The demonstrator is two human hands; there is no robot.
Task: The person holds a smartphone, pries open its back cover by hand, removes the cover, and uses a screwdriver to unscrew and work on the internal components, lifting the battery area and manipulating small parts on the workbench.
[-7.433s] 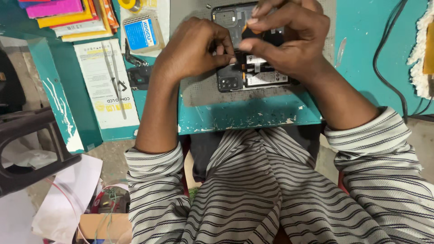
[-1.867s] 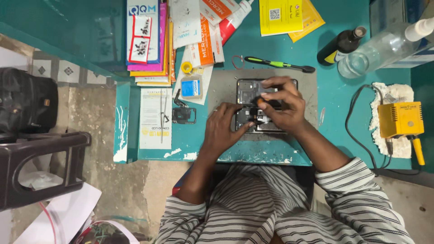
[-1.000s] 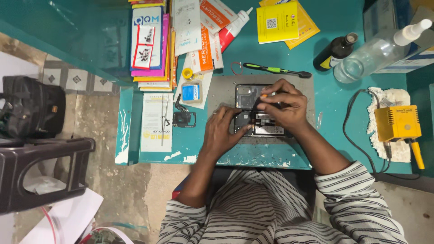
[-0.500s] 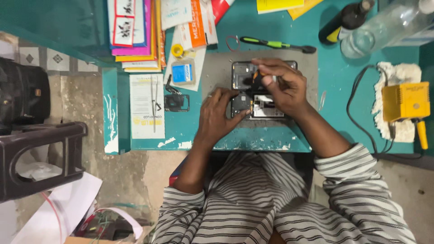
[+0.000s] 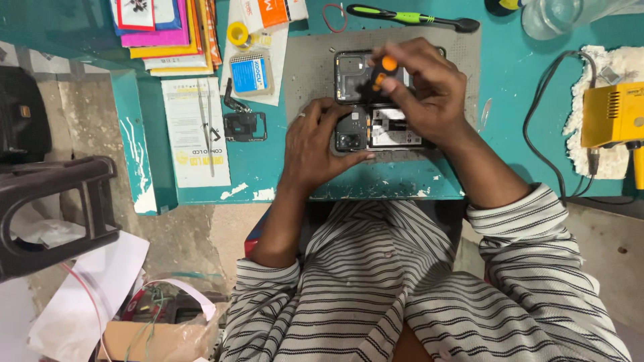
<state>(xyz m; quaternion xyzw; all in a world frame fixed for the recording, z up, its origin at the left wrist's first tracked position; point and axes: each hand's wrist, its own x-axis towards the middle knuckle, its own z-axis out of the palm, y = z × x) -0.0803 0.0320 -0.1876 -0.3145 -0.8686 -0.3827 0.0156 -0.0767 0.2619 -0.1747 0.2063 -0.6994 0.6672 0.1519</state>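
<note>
A black opened phone (image 5: 376, 127) with its back cover off lies on a grey square work mat (image 5: 308, 74) on the teal bench (image 5: 510, 154), close to the bench's near edge. The phone's long side runs along that near edge, and its camera end points to the person's left. A second dark phone part (image 5: 352, 70) lies on the mat just behind it, toward the far edge.

The left hand (image 5: 318, 144) rests on the camera end of the phone. Its fingers (image 5: 355, 157) lie loose against the phone to steady it and are not clenched around anything. The right hand (image 5: 426, 90) is above the phone. Its fingers (image 5: 396, 50) pinch a small screwdriver with an orange handle (image 5: 384, 70), which stands almost upright over the phone.

A clear glass jar (image 5: 547, 13) stands near the far right corner of the bench; what is in it cannot be told. A small clear plastic box with a blue label (image 5: 250, 72) lies to the left of the mat, shut, and its inside is hidden. A yellow roll of tape (image 5: 237, 32) sits just behind the box.

A green and black tool (image 5: 409, 17) lies along the far edge. A yellow box-shaped machine (image 5: 612, 114) sits on a white fluffy pad (image 5: 607, 67) at the right edge. A small black frame part (image 5: 245, 125) lies left of the mat.
</note>
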